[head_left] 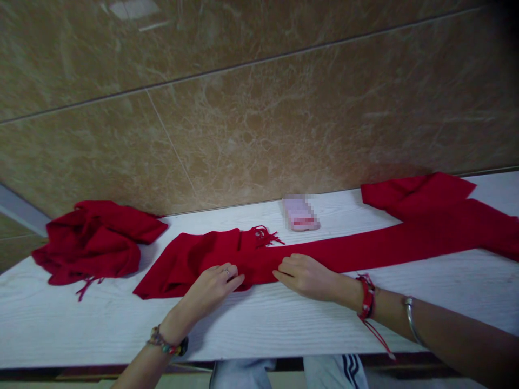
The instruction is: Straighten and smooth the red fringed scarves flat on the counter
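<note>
A long red scarf [365,247] stretches across the white tabletop, folded in layers toward its left part, with a tangle of fringe [265,236] at the far edge of the fold. My left hand [214,289], wearing a ring and a beaded bracelet, has its fingers curled over the near edge of the folded part. To its right, my right hand [306,276] pinches the scarf's near edge, thumb and fingers together. A short stretch of flat red cloth lies between the hands. My fingertips are partly hidden.
A crumpled red fringed cloth [95,246] is heaped at the left. Near the wall stands a blurred pale pink object [300,212]. More bunched red cloth [417,194] lies at the far right. A brown marbled tile wall [259,119] bounds the white table [284,329] behind.
</note>
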Demonstrator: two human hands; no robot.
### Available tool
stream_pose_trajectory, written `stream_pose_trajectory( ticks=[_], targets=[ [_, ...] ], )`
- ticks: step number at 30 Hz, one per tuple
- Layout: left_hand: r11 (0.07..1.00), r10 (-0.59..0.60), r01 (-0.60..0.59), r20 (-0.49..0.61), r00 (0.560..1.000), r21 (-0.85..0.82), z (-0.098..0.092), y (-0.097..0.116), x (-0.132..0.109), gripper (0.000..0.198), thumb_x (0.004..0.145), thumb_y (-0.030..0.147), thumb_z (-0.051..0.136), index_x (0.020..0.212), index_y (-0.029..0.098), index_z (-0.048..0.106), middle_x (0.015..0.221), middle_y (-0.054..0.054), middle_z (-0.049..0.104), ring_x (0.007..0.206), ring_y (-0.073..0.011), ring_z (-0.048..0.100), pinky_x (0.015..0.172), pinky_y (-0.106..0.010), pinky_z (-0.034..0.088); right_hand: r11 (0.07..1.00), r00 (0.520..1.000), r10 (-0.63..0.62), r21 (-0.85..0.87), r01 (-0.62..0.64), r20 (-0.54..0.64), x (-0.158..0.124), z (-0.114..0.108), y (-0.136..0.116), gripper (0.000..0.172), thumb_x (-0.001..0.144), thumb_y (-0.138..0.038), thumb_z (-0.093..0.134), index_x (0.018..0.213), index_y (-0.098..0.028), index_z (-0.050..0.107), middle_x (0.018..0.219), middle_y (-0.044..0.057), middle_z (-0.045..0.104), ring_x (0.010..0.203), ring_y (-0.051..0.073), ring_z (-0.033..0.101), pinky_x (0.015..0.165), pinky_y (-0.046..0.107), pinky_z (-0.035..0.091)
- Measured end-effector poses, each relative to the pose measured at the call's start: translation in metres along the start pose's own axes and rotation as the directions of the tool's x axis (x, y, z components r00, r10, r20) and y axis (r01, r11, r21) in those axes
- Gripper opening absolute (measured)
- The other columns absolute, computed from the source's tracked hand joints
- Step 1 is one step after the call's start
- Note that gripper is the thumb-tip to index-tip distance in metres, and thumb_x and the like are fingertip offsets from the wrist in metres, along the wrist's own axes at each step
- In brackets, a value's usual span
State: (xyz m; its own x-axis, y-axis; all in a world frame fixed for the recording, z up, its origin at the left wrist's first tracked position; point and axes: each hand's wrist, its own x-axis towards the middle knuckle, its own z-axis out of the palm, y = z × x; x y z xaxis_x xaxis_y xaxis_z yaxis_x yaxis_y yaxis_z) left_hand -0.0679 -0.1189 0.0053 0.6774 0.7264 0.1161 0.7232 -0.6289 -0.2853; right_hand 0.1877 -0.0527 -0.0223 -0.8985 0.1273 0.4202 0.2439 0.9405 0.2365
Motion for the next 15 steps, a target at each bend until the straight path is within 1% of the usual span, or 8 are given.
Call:
stream_pose_trajectory(
  ticks=[2,5,7,10,12,14,15],
  targets=[
    [1.0,0.008,-0.008,0.037,0.999,-0.023,-0.002,0.001,0.001,0.029,0.086,0.009,0.038,0.107,0.021,0.054,0.085,-0.004,0.054,0.077,-0.0153,0.052,0.068,-0.027,0.043,1.0,1.0,-0.003,0.003,0.003,0.008,0.0,-0.001,0.0,0.019,0.088,-0.011,0.041,0.098,-0.012,0.056,0.075,0.005,0.058,0.069,0.015,0.049,0.058,0.028,0.033],
    [0.999,0.036,-0.032,0.104,0.994,-0.042,-0.009,0.004,0.007,0.046,0.082,0.003,0.041,0.119,0.03,0.046,0.092,-0.003,0.053,0.08,-0.0145,0.051,0.071,-0.027,0.041,1.0,0.999,-0.025,0.019,0.024,0.044,0.001,-0.004,0.0,0.023,0.088,-0.013,0.041,0.107,-0.014,0.053,0.082,0.006,0.058,0.074,0.015,0.049,0.061,0.028,0.035],
    [0.998,0.04,-0.035,0.134,0.99,-0.042,-0.013,0.006,0.01,0.055,0.079,0.001,0.042,0.122,0.035,0.043,0.097,-0.002,0.052,0.082,-0.0147,0.05,0.073,-0.028,0.04,0.999,0.996,-0.028,0.041,0.025,0.082,0.002,-0.006,-0.001,0.023,0.088,-0.016,0.043,0.108,-0.016,0.054,0.086,0.006,0.058,0.077,0.016,0.049,0.063,0.028,0.036],
    [0.997,0.03,-0.019,0.155,0.988,-0.077,-0.015,0.006,0.011,0.056,0.078,0.002,0.044,0.121,0.037,0.044,0.101,-0.003,0.05,0.084,-0.0151,0.05,0.074,-0.028,0.039,0.998,0.993,-0.007,0.07,-0.001,0.114,0.002,-0.01,-0.002,0.022,0.087,-0.017,0.045,0.106,-0.018,0.056,0.089,0.006,0.058,0.077,0.016,0.049,0.064,0.028,0.037],
    [0.992,0.017,0.006,0.171,0.985,-0.13,-0.017,0.007,0.009,0.053,0.078,0.003,0.044,0.119,0.036,0.046,0.098,-0.003,0.051,0.083,-0.0149,0.05,0.073,-0.027,0.039,0.995,0.994,0.005,0.1,-0.016,0.11,0.001,-0.012,-0.001,0.022,0.087,-0.017,0.044,0.104,-0.018,0.058,0.091,0.006,0.059,0.078,0.016,0.05,0.066,0.029,0.038],
    [0.981,0.0,0.035,0.183,0.983,-0.19,-0.023,0.009,0.008,0.053,0.076,0.005,0.046,0.118,0.036,0.048,0.097,-0.003,0.05,0.083,-0.0153,0.05,0.073,-0.028,0.04,0.989,0.994,0.017,0.147,-0.033,0.109,0.0,-0.014,0.0,0.022,0.087,-0.017,0.043,0.101,-0.018,0.059,0.093,0.006,0.06,0.081,0.016,0.051,0.07,0.029,0.039],
    [0.974,-0.002,0.043,0.181,0.983,-0.221,-0.026,0.01,0.008,0.053,0.074,0.005,0.048,0.117,0.035,0.049,0.099,-0.003,0.05,0.087,-0.0163,0.049,0.076,-0.03,0.04,0.983,0.994,0.027,0.175,-0.046,0.108,-0.001,-0.015,0.001,0.022,0.087,-0.017,0.043,0.1,-0.017,0.06,0.094,0.006,0.06,0.083,0.016,0.051,0.072,0.03,0.039]
  ],
)
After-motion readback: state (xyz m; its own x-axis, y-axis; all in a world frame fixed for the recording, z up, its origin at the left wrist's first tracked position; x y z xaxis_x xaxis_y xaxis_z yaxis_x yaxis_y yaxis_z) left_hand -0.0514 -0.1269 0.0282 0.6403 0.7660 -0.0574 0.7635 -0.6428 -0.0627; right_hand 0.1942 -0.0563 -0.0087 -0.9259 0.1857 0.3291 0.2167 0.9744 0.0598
